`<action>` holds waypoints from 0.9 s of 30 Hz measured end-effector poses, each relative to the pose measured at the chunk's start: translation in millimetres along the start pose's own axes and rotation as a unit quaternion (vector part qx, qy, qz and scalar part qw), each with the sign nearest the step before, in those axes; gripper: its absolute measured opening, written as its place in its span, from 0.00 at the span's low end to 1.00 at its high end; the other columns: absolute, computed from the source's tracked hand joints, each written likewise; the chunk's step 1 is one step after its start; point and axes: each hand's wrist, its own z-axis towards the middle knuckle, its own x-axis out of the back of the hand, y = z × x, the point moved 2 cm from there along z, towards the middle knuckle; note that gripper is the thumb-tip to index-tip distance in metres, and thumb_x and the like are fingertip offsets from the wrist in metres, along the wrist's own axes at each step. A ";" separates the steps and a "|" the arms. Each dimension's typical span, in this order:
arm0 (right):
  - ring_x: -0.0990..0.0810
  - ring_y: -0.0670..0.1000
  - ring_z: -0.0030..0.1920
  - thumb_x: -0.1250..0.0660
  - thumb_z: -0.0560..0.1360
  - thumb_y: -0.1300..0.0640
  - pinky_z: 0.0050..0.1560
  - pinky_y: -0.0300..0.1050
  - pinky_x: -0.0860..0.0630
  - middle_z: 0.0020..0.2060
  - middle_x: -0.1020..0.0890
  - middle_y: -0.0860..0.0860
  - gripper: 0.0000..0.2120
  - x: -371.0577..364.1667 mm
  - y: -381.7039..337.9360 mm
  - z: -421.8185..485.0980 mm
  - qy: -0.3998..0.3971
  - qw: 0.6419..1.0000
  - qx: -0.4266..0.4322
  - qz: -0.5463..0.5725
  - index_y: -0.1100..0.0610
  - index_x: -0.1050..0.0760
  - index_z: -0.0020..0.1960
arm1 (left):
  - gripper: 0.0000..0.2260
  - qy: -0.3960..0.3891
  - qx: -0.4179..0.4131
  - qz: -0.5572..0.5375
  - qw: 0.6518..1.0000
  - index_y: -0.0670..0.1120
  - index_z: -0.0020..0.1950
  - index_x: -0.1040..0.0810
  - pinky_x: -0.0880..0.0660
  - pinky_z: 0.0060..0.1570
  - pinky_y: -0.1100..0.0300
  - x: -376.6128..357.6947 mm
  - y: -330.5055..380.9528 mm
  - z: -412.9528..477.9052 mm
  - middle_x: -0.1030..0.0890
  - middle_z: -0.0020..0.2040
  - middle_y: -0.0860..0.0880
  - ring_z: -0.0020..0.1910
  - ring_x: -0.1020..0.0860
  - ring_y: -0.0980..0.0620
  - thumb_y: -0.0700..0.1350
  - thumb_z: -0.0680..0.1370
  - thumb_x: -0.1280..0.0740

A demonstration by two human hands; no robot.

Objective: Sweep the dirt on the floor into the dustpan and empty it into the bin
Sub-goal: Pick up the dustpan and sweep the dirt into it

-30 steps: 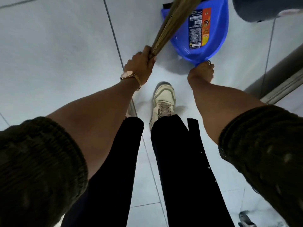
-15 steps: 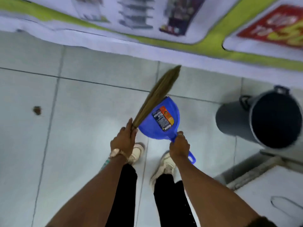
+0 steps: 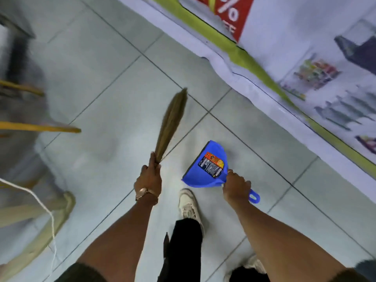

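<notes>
My left hand grips the base of a bundled straw broom, whose bristles point up and away over the pale tiled floor. My right hand holds the handle of a blue dustpan with an orange and black label; the pan hangs tilted above the floor, in front of my white shoe. The two hands are apart, broom to the left of the pan. No bin and no dirt show in this view.
A printed banner with green edging runs diagonally along the floor's right side. At the left stand blurred wooden furniture legs and a white cord. Open tiles lie ahead between them.
The view has swung left: the grey bin has left the frame and furniture has come in at left. Broom and dustpan, earlier overlapping, are now held apart. Both grips are unchanged.
</notes>
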 end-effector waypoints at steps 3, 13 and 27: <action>0.25 0.58 0.64 0.39 0.79 0.55 0.63 0.51 0.32 0.62 0.22 0.54 0.17 2.3 -37.0 33.6 -0.024 1.000 0.006 0.014 0.56 0.33 0.66 | 0.24 0.009 0.040 0.008 0.999 0.58 0.79 0.51 0.27 0.52 0.44 12.5 -26.7 47.8 0.26 0.60 0.38 0.54 0.23 0.34 0.52 0.83 0.48; 0.25 0.63 0.62 0.37 0.79 0.54 0.59 0.53 0.28 0.61 0.24 0.58 0.16 -80.0 -76.3 138.4 -0.060 0.998 0.021 0.030 0.59 0.31 0.64 | 0.22 -0.064 0.097 0.015 0.993 0.59 0.77 0.42 0.28 0.55 0.46 -58.3 -70.6 174.2 0.25 0.63 0.37 0.58 0.24 0.34 0.50 0.82 0.47; 0.26 0.63 0.64 0.39 0.79 0.54 0.61 0.56 0.28 0.64 0.25 0.59 0.25 -123.9 -133.7 194.2 -0.021 0.991 0.068 0.113 0.57 0.39 0.74 | 0.22 -0.034 0.055 0.012 0.998 0.60 0.76 0.41 0.26 0.46 0.48 -106.8 -118.6 179.8 0.22 0.57 0.37 0.51 0.22 0.33 0.50 0.82 0.46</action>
